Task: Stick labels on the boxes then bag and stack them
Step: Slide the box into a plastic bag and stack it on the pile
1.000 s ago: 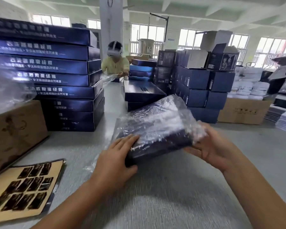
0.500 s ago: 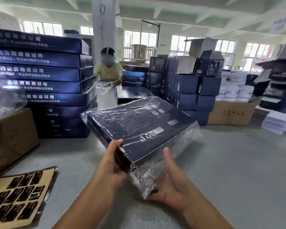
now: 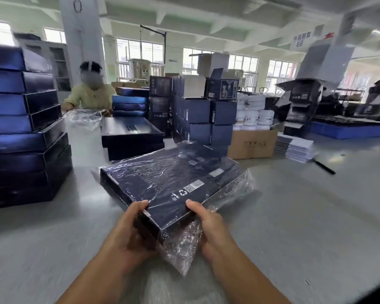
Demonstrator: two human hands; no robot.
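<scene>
Daylight is streaming through a row of tall grilled windows (image 3: 140, 55) along the far wall and is washing the pale, green-tinted ceiling (image 3: 206, 16) with its crossing beams. A thick white pillar (image 3: 83, 40) is rising at the left, and a grey cabinet (image 3: 53, 62) is standing beside it. A white sign (image 3: 302, 39) with dark characters is hanging at the upper right. A wide grey work surface (image 3: 316, 216) is spreading across the foreground, catching soft reflections. Beyond it a brown cardboard carton (image 3: 250, 144) is sitting under piled white tubs (image 3: 255, 110), and a long blue tray (image 3: 347, 129) is lying further right. A person in a pale yellow top (image 3: 90, 96) is sitting at the far end.
</scene>
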